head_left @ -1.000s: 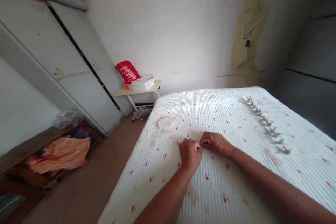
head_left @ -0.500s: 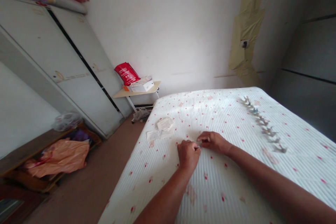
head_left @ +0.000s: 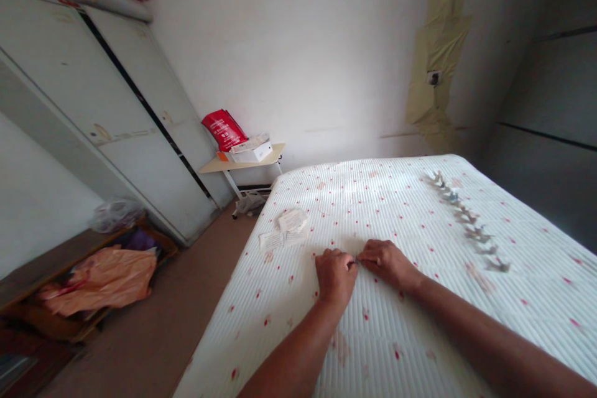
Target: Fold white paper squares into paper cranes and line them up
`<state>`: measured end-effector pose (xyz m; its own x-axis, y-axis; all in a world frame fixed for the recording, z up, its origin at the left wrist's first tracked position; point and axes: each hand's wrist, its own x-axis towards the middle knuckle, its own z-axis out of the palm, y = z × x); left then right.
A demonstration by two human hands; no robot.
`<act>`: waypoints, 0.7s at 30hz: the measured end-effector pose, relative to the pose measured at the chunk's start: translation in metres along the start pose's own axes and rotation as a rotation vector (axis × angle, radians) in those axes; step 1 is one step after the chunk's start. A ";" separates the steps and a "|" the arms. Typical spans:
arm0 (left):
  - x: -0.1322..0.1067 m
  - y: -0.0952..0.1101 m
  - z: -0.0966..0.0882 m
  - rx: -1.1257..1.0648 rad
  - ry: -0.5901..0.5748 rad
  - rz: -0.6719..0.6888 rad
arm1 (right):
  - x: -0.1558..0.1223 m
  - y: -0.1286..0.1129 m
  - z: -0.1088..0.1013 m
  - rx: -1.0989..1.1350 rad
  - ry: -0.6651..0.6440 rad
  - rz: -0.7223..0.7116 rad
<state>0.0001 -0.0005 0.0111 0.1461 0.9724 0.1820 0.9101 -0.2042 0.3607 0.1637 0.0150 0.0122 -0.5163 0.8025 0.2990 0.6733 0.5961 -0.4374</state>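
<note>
1 left hand (head_left: 334, 277), 1 right hand (head_left: 387, 264), 1 tiny item between them (head_left: 357, 260), 1 mattress (head_left: 401, 199), 3 paper slips (head_left: 293, 220), 1 row of small grey folded pieces (head_left: 461, 217), count unclear, 1 side table (head_left: 275, 150), 1 white box (head_left: 249, 153), 1 red packet (head_left: 222, 130), 1 two-door wardrobe (head_left: 116, 93), 1 wall socket (head_left: 435, 78), 1 orange plastic bag (head_left: 97, 283)

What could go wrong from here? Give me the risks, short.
The tiny item pinched between the left hand and right hand could slip and get lost in the ribbed bed cover. The loose papers near the left hand might get nudged. An arm swung wide could disturb the row of small grey pieces.
</note>
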 end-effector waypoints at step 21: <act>-0.005 -0.019 0.003 -0.030 -0.003 0.201 | -0.012 -0.007 0.003 -0.269 -0.014 -0.047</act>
<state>-0.0165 -0.0017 0.0006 0.3250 0.9120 0.2504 0.8506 -0.3976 0.3441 0.1638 0.0011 0.0088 -0.5560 0.7747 0.3011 0.7641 0.6190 -0.1818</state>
